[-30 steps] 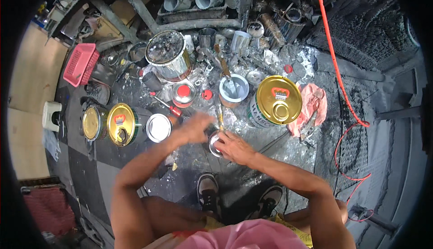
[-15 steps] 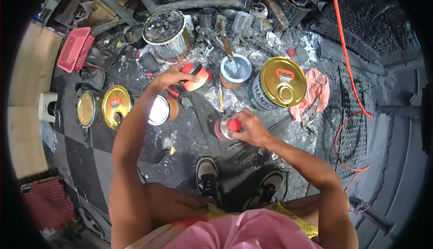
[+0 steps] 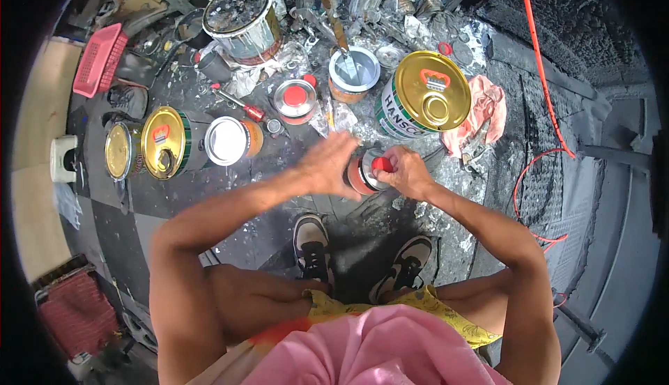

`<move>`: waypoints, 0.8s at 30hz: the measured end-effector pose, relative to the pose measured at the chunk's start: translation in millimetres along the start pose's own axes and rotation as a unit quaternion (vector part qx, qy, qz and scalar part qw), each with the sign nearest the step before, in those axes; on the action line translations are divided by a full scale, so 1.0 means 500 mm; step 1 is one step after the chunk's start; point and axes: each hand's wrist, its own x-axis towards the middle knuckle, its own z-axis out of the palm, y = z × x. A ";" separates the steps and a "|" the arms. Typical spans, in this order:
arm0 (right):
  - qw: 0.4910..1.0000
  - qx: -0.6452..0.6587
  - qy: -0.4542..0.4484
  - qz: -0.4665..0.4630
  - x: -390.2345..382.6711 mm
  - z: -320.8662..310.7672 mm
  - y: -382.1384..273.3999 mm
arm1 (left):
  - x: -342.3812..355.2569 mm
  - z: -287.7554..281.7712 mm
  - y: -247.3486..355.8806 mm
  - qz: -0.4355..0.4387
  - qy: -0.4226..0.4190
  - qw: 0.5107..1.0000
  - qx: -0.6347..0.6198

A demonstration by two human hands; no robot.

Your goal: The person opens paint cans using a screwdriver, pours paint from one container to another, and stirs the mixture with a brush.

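My right hand (image 3: pixel 410 174) has its fingers closed around the red cap of a small round can (image 3: pixel 359 178) with a silver top and reddish-orange side. The can tilts a little in front of my shoes. Close by on its left, my left hand (image 3: pixel 329 165) is somewhat blurred, its fingers and thumb spread toward the can's side. A second small can (image 3: pixel 295 108) with a red cap stands upright on the floor farther off. To its left lies a screwdriver with a red handle (image 3: pixel 254 112).
A big gold-lidded can (image 3: pixel 433 92) stands right, beside a pink rag (image 3: pixel 491 110). An opened can of grey paint (image 3: pixel 354 71) stands behind. Leftward are a white-lidded can (image 3: pixel 226 140), gold-topped cans (image 3: pixel 164 142) and a pink basket (image 3: pixel 99 61). An orange hose (image 3: pixel 535 57) hangs at right.
My left hand has let go of the farther red-capped can and come down and right to the other one. My right hand keeps its grip on the cap. The whole view has shifted slightly.
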 end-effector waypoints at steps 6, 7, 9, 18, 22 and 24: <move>0.986 -0.096 -0.024 -0.137 -0.016 -0.003 0.002 | 0.038 0.124 0.002 -0.055 -0.039 0.992 -0.104; 0.986 -0.096 -0.025 -0.134 -0.020 -0.007 0.008 | 0.041 0.131 -0.003 -0.036 -0.032 0.996 -0.081; 0.889 -0.256 -0.077 -0.371 -0.021 -0.034 0.001 | 0.050 0.129 -0.008 -0.009 -0.043 0.994 -0.096; 0.981 0.010 -0.110 0.157 -0.024 -0.026 -0.045 | 0.057 0.111 0.014 -0.008 -0.022 0.997 -0.078; 0.997 -0.028 -0.057 0.049 -0.039 -0.003 0.018 | 0.071 0.111 0.030 -0.020 -0.057 0.996 -0.060; 0.988 -0.134 -0.031 -0.066 -0.040 -0.012 0.004 | 0.062 0.107 0.025 -0.031 -0.062 0.995 -0.066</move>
